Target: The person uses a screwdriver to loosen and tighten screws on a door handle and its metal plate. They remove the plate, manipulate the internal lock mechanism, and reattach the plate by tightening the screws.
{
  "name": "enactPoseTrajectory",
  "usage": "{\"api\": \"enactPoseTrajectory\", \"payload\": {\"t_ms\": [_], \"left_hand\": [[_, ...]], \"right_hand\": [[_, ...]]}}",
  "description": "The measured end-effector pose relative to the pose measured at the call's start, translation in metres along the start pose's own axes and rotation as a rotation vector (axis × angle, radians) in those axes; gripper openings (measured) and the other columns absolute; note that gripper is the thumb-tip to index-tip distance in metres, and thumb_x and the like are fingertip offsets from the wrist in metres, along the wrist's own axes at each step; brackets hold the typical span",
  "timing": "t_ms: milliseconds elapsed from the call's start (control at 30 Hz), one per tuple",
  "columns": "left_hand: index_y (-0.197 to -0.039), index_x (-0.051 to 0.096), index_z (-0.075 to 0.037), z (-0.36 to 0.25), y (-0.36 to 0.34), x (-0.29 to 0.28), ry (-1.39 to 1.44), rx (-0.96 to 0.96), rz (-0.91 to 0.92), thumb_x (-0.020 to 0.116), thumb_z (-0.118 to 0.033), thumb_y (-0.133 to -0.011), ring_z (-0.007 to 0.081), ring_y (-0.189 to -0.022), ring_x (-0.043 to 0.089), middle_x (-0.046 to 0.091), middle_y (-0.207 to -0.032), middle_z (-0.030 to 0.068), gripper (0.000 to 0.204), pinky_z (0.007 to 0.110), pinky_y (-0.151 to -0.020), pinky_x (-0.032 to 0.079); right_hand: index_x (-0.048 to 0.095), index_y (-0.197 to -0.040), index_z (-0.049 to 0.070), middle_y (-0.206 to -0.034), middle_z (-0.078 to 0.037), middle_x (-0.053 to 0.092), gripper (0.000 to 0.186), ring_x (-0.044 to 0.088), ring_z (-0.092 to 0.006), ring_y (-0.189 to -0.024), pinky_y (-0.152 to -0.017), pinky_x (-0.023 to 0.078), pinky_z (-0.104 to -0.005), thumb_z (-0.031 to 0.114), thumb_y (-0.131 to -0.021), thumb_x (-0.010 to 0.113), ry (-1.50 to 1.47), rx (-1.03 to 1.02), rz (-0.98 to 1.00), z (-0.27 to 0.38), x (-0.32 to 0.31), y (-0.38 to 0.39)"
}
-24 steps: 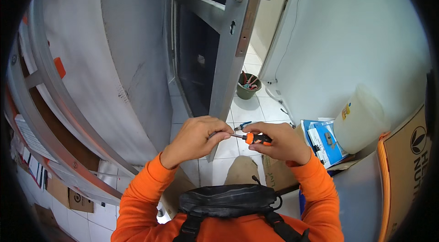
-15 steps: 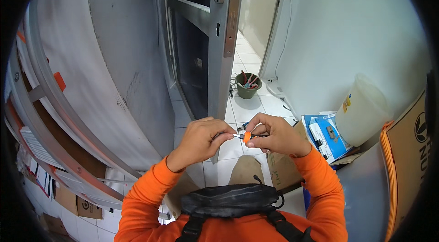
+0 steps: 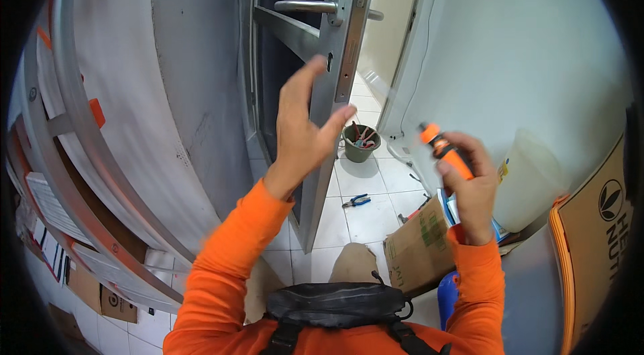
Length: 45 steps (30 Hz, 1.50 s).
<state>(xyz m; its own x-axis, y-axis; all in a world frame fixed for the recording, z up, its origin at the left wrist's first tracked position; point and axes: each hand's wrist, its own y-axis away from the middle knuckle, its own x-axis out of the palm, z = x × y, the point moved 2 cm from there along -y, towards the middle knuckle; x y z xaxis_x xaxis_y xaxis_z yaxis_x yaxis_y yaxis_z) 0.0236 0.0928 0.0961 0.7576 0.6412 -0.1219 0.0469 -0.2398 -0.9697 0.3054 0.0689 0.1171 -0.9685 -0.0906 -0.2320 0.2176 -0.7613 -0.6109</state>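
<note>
Left hand empty, thumb and forefinger spread wide, index tip up just beside the cutout in the metal door, below the lever handle; touching or apart, can't tell. Lock plate on door edge, right of cutout. Bucket of tools and blue-handled pliers on floor, between the hands in view. Then the orange-and-black screwdriver, out right, well apart from left fingers, long axis slanting up-left, front end toward door side, shaft too blurred to make out. Right hand has it, fingers and thumb closed round the handle; left hand is the nearer one to the cutout
</note>
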Motion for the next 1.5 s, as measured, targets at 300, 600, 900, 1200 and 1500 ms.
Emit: {"api": "enactPoseTrajectory", "payload": {"t_ms": [300, 600, 900, 1200, 1500], "left_hand": [[-0.155, 0.037, 0.004, 0.055, -0.001, 0.044, -0.080, -0.258, -0.127, 0.085, -0.025, -0.083, 0.0398, -0.140, 0.047, 0.045, -0.152, 0.0273, 0.091, 0.042, -0.116, 0.038], [-0.150, 0.042, 0.009, 0.065, 0.015, 0.051, -0.070, -0.343, -0.194, 0.088, -0.037, -0.080, 0.0366, -0.124, 0.052, 0.052, -0.133, 0.0226, 0.095, 0.043, -0.107, 0.041], [-0.150, 0.041, 0.008, 0.072, 0.021, 0.059, -0.101, -0.257, -0.235, 0.084, -0.044, -0.083, 0.0360, -0.118, 0.048, 0.050, -0.130, 0.0216, 0.095, 0.045, -0.103, 0.042], [-0.147, 0.045, 0.009, 0.074, 0.019, 0.061, -0.087, -0.244, -0.260, 0.083, -0.043, -0.085, 0.0361, -0.117, 0.051, 0.053, -0.128, 0.0237, 0.089, 0.044, -0.103, 0.041], [-0.147, 0.045, 0.009, 0.076, 0.019, 0.062, -0.079, -0.237, -0.263, 0.084, -0.042, -0.084, 0.0364, -0.117, 0.051, 0.053, -0.127, 0.0235, 0.090, 0.044, -0.102, 0.042]], "right_hand": [[0.072, -0.115, 0.002, -0.099, -0.006, 0.071, 0.031, 0.066, -0.0133, -0.084, -0.076, 0.054, -0.0253, -0.001, -0.085, 0.079, 0.569, -0.688, -0.296, 0.096, -0.018, -0.060], [0.073, -0.113, 0.006, -0.102, -0.008, 0.073, 0.031, 0.071, -0.0195, -0.084, -0.076, 0.058, -0.0295, 0.002, -0.084, 0.080, 0.885, -0.849, -0.211, 0.139, -0.005, -0.097], [0.073, -0.115, 0.008, -0.101, -0.007, 0.073, 0.030, 0.072, -0.0192, -0.085, -0.077, 0.060, -0.0290, 0.005, -0.086, 0.080, 0.952, -0.849, -0.158, 0.155, 0.000, -0.103], [0.073, -0.114, 0.009, -0.102, -0.008, 0.074, 0.029, 0.073, -0.0191, -0.086, -0.077, 0.061, -0.0294, 0.006, -0.086, 0.080, 0.991, -0.874, -0.150, 0.156, 0.008, -0.107], [0.073, -0.113, 0.008, -0.102, -0.008, 0.074, 0.028, 0.072, -0.0191, -0.086, -0.079, 0.060, -0.0296, 0.004, -0.086, 0.078, 1.007, -0.841, -0.175, 0.153, 0.004, -0.109]]}}
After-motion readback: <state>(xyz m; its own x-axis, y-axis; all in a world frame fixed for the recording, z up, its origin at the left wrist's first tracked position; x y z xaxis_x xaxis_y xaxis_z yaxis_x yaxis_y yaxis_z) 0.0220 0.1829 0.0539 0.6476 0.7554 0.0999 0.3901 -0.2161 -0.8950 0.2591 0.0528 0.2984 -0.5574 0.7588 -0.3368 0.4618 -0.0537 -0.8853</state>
